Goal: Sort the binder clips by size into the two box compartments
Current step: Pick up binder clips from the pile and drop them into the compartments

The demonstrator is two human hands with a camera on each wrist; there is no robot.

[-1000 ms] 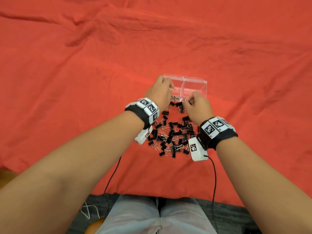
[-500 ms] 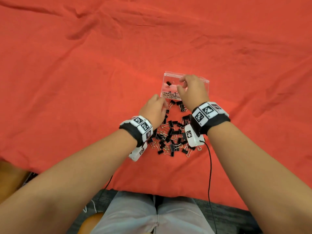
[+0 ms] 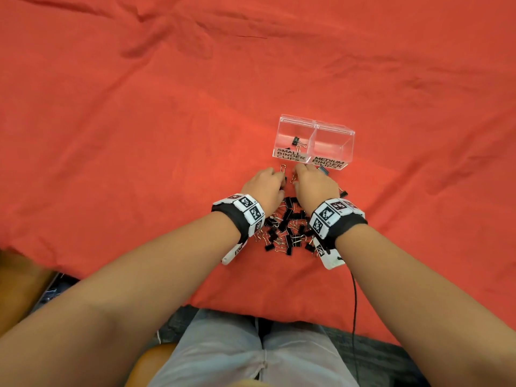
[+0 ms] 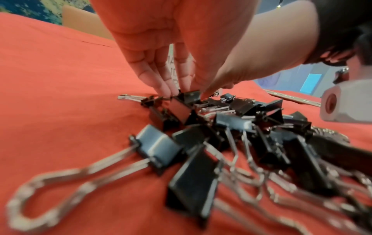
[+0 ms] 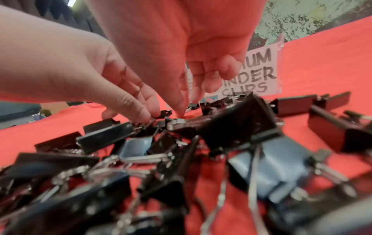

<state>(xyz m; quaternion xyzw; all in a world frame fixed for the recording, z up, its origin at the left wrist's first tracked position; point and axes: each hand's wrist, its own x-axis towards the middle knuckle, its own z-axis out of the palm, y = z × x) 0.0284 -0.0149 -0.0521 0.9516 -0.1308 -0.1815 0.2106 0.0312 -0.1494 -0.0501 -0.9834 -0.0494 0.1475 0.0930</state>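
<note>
From the head view, the binder clips [image 3: 287,224] are lying heaped on the red cloth [image 3: 139,135] near its front edge, just before the clear box [image 3: 314,142], which is reading "SMALL BINDER CLIPS" and "MEDIUM BINDER CLIPS"; one clip [image 3: 296,141] is sitting in the small compartment.

From the left wrist, the left hand [image 4: 181,47] is pinching a clip's black body.

From the right wrist, the right hand [image 5: 181,47] is reaching fingertips into the heap; whether it grips, I cannot tell.

Likely light, stiff and tangling; the bodies are looking like the best hold.
</note>
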